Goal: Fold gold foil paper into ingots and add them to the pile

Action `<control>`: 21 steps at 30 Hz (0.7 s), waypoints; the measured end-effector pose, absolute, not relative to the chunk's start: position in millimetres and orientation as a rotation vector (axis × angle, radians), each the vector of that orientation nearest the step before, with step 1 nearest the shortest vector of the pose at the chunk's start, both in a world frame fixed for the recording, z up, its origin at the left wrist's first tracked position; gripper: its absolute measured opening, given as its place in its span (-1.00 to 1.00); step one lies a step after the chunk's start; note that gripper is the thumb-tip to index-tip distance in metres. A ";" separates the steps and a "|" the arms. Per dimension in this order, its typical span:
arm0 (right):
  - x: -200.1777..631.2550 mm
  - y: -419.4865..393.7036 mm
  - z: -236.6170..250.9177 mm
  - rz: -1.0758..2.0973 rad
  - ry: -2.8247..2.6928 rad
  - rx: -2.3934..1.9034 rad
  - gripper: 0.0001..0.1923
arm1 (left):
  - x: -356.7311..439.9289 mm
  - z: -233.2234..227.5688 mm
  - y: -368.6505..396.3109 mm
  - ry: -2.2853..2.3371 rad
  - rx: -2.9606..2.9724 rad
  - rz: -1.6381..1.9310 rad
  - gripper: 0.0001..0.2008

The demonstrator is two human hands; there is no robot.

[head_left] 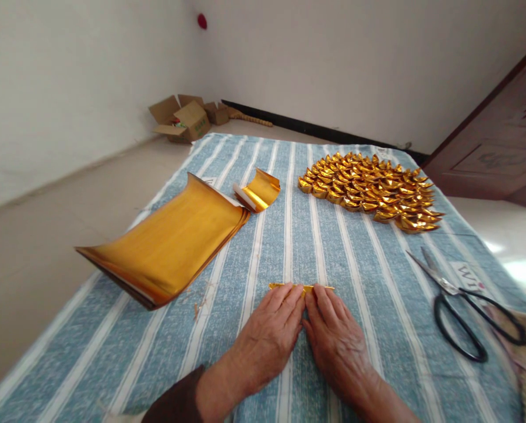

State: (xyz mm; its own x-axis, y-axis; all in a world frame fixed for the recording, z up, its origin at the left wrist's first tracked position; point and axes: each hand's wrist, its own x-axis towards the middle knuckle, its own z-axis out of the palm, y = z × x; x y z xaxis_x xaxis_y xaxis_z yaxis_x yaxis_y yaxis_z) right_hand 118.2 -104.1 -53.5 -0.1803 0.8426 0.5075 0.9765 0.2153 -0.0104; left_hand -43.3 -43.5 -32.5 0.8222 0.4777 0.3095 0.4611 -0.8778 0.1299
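Striped blue cloth (359, 276) covers the work surface, running from near to far. Far right on it: a big heap of folded gold ingots (371, 191), packed touching each other. Left of centre: a thick stack of gold foil sheets (166, 244), near-left corner curling up off the cloth, long axis running near-left to far-right. Just beyond its far end, one curled foil sheet (258, 191), loose. Right side: black-handled scissors (459, 308), blades pointing far-left, well apart from both hands.

Near centre: left hand (269, 335) and right hand (335, 335) lie side by side, palms down, fingertips pressing a narrow folded gold strip (302, 287). The strip sits directly beyond the fingertips, long axis left-right, ends poking out both sides; both hands equally near. Neither hand is clenched, fingers flat on the strip.

Open cardboard box (181, 120) on the far-left floor; something green and white inside, too small to tell.
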 end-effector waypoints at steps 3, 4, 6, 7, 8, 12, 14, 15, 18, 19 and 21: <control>119.5 -108.7 -56.8 -0.408 -2.084 -1.656 -0.62 | -43.1 -32.7 -43.8 0.752 2.968 0.527 -0.64; 119.9 -110.2 -58.1 -0.405 -2.079 -1.649 -0.63 | -43.2 -33.0 -44.0 0.746 2.979 0.525 -0.64; 120.6 -112.7 -60.6 -0.424 -2.075 -1.632 -0.65 | -43.4 -33.8 -44.4 0.735 3.011 0.529 -0.63; 120.8 -113.6 -61.6 -0.437 -2.074 -1.627 -0.66 | -43.6 -34.3 -44.5 0.732 3.027 0.531 -0.63; 121.1 -114.4 -62.3 -0.446 -2.072 -1.624 -0.67 | -43.6 -34.5 -44.7 0.731 3.043 0.533 -0.63; 121.6 -116.2 -62.2 -0.443 -2.038 -1.635 -0.65 | -43.2 -33.1 -44.5 0.733 3.074 0.519 -0.63; 121.7 -116.8 -60.6 -0.444 -2.034 -1.648 -0.65 | -42.7 -31.6 -44.0 0.729 3.084 0.524 -0.64; 121.7 -117.0 -59.6 -0.447 -2.033 -1.657 -0.66 | -42.4 -31.0 -43.7 0.728 3.088 0.525 -0.64; 121.5 -117.4 -56.7 -0.473 -2.022 -1.674 -0.67 | -42.0 -31.0 -43.4 0.735 3.089 0.522 -0.64; 121.4 -117.4 -56.0 -0.487 -2.018 -1.679 -0.67 | -42.0 -31.4 -43.5 0.739 3.086 0.524 -0.64; 121.2 -117.4 -55.2 -0.511 -2.023 -1.686 -0.66 | -42.1 -32.3 -43.7 0.744 3.079 0.529 -0.65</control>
